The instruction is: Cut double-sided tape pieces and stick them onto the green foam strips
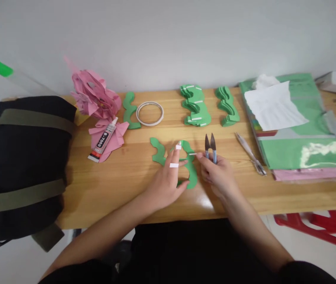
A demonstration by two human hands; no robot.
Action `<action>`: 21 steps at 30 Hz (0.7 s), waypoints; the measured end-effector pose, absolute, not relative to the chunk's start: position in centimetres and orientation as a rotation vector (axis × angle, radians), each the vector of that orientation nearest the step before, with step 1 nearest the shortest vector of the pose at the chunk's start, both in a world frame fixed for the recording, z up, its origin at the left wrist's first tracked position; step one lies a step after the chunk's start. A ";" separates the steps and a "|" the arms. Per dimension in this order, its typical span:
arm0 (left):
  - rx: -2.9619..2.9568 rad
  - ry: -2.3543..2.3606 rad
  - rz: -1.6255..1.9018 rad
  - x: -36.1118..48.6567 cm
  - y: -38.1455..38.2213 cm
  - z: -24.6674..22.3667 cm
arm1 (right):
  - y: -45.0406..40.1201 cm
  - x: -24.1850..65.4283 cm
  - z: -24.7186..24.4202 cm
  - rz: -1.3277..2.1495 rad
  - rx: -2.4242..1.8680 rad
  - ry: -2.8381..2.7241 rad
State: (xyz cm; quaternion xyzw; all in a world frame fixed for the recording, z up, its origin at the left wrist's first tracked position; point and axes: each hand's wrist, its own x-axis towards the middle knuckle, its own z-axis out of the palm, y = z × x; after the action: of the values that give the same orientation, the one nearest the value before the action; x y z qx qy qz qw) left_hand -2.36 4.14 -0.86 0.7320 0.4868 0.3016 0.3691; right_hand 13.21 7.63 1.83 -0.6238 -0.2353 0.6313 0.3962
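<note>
My left hand [168,179] lies on a wavy green cutout [190,167], fingers stretched out and pressing it to the table. Small white tape strips cling to its fingers, one near a fingertip and one lower down. Beside it, my right hand [218,171] is closed around thread snips [211,148] whose blades point away from me. Its thumb and finger also pinch a short white strip [192,154], which reaches over the cutout's right edge. Another wavy green piece [158,150] lies just left of my left hand, partly hidden by it.
Behind are a tape roll [150,114], a green cutout [130,110] and stacks of green cutouts [196,105], [227,106]. Pink material [93,94] and a glue tube [102,141] lie left, near a black bag [25,165]. A pen [250,153] and green sheets [298,152] are right.
</note>
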 end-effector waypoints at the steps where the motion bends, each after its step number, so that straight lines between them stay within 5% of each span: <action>1: 1.877 1.251 0.769 -2.3 4.1 -0.9 | 7.7 13.1 1.8 1.595 -1.589 -0.575; 21: 1.990 1.247 0.810 -2.2 3.8 -1.1 | 7.1 13.1 1.0 1.484 -1.684 -0.689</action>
State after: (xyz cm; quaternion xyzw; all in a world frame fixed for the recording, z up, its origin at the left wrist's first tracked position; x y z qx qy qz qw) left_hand -2.21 3.83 -1.08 0.7582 0.4750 0.3086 0.3228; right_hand 13.12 7.13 1.03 -0.6615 -0.2707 0.5830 0.3864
